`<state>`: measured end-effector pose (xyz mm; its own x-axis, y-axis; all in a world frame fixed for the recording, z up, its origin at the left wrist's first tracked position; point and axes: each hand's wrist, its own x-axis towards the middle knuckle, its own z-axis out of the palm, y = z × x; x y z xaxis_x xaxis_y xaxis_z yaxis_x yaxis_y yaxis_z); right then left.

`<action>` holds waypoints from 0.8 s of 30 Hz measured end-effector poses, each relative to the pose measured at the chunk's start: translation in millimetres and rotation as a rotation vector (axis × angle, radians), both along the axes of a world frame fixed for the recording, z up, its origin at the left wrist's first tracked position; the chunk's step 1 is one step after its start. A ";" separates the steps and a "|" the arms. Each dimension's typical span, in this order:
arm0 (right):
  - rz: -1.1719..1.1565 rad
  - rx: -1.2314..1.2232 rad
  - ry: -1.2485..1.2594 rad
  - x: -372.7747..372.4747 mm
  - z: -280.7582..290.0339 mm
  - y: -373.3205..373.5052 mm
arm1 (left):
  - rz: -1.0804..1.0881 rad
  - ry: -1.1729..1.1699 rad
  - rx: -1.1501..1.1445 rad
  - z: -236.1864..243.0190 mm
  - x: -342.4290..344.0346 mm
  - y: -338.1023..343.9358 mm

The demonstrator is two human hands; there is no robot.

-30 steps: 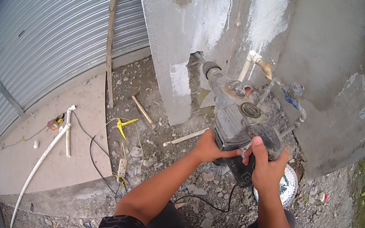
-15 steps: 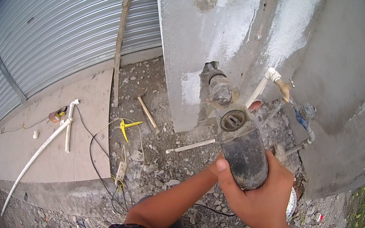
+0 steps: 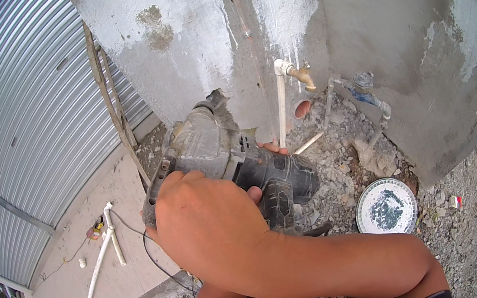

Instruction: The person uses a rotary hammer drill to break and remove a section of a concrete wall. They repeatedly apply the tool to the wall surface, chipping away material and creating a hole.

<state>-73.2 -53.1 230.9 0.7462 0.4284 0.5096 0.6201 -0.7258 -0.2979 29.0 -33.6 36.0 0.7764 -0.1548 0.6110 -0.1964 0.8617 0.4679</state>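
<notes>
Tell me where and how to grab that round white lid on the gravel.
Take the round white lid by its ridged rim, probably from the right: it appears to lie flat, its right edge is uncovered, and the right forearm crosses beside its near edge.

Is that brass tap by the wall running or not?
Not running: no water shows falling from the brass tap at the top of the white pipe. Whether it is turned fully shut, I cannot tell.

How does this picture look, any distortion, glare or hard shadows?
Head view: the ridged metal sheeting bows with the fisheye lens, and black fills the corners; head view: pale sheen on that metal, soft daylight, no hard shadows evident on the rubble; head view: the power tool looks reasonably clear.
</notes>
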 end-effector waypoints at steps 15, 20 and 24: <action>0.141 0.290 0.067 22.5 7.1 -14.3 | 0.008 0.094 0.237 32.2 -20.0 9.3; 0.133 0.217 0.168 25.7 9.4 7.9 | 0.001 0.093 0.087 28.9 -16.2 -0.9; 0.136 0.101 0.165 26.4 13.2 30.9 | 0.010 0.064 0.057 26.5 -12.9 5.6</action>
<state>-46.8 -22.2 244.1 0.7619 0.4833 0.4311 0.6469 -0.6004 -0.4701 16.2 -28.1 62.5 0.8155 -0.1799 0.5501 -0.1728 0.8314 0.5281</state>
